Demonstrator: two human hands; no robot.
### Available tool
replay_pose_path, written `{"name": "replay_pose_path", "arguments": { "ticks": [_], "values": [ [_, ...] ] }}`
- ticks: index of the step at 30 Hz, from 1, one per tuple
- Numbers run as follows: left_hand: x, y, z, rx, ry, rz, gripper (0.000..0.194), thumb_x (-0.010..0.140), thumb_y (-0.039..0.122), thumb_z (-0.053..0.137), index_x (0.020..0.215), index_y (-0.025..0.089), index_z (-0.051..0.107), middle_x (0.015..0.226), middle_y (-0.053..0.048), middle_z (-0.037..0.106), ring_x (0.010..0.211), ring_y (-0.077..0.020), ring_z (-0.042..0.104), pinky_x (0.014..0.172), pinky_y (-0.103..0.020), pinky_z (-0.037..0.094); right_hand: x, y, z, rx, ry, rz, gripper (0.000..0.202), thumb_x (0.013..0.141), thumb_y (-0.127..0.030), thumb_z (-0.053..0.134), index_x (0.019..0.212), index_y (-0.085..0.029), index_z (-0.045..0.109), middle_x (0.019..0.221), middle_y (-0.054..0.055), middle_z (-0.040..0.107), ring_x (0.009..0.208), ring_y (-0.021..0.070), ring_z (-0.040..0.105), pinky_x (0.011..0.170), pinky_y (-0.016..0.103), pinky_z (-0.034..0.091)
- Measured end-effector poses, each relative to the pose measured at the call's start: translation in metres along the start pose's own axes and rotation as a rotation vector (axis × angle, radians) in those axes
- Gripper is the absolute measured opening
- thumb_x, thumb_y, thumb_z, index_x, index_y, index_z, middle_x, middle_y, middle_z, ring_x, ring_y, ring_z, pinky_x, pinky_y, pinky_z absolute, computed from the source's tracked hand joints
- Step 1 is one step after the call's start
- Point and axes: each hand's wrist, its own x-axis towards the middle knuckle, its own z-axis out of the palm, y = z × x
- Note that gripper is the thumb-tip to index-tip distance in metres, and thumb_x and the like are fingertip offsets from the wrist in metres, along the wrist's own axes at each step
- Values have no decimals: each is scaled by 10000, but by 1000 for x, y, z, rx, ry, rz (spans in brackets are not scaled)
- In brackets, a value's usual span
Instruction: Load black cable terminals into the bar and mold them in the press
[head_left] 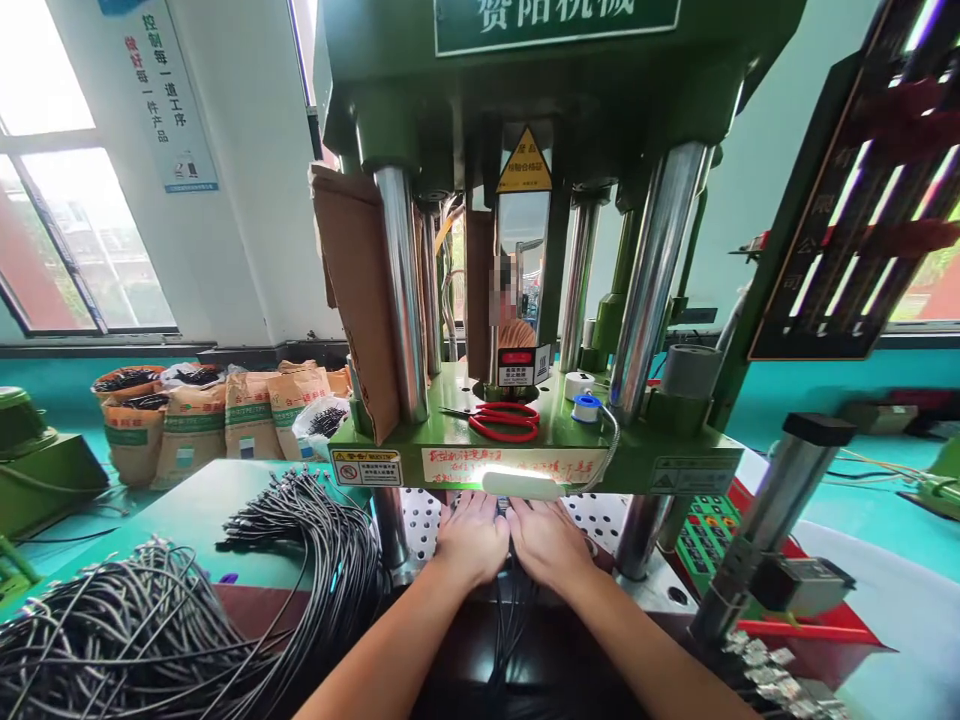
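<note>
While both hands reach in at the middle of the near edge of the perforated plate (pixel 421 507), thumb sides almost touching, the left hand (pixel 471 535) and right hand (pixel 549 538) lie palm down with fingers pointing forward. Their fingertips are partly lost under the green platen (pixel 409 450), so I cannot tell whether they pinch or merely press. Dark cables (pixel 510 625) run from between the hands over that near edge, toward the person. The step looks like seating cable ends under the press; the next move probably calls for keeping them aligned and getting fingers clear of the platen. Just above, a white lamp (pixel 521 484) crosses the platen's front edge, and red-handled scissors (pixel 495 408) rest on top. Farther left, a cable bundle (pixel 330 560) lies by the right edge of the green desk (pixel 199 495).
</note>
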Motion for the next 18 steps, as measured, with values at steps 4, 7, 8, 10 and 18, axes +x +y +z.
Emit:
{"name": "replay_pose_path", "arguments": {
  "ticks": [4,7,8,10,18],
  "values": [
    [3,0,4,-3,-3,-14,398,933,302,316,1248,201,538,1373,-83,510,1296,-257,411,1108,-508,237,7,4,5,11,-13,10,267,943,-329,505,1133,-171,606,1182,82,625,1143,242,544,1015,501,361],
    [8,0,3,-10,2,-5,361,945,359,412,1235,181,534,1346,-99,514,1272,-260,431,1084,-536,267,15,3,3,20,-10,16,265,930,-334,533,1121,-167,610,1177,80,627,1121,245,561,992,508,390],
    [10,1,0,-13,1,0,368,935,382,452,1230,177,535,1337,-100,516,1262,-262,441,1071,-543,288,18,1,0,27,-7,13,265,927,-335,540,1117,-165,610,1171,77,630,1108,243,570,981,509,402],
    [14,4,-12,-23,-7,8,374,920,392,495,1218,171,542,1313,-103,531,1234,-265,470,1038,-540,343,21,-3,-12,50,-1,1,252,927,-329,542,1099,-161,618,1152,71,643,1086,237,588,970,509,417],
    [-123,-11,-62,-205,7,154,458,905,393,450,1359,330,444,1420,-36,459,1271,-256,428,1055,-449,369,-140,-11,-72,444,-10,-93,437,915,-419,427,1351,-400,453,1385,-7,522,1317,185,411,1086,370,369]
  ]
}}
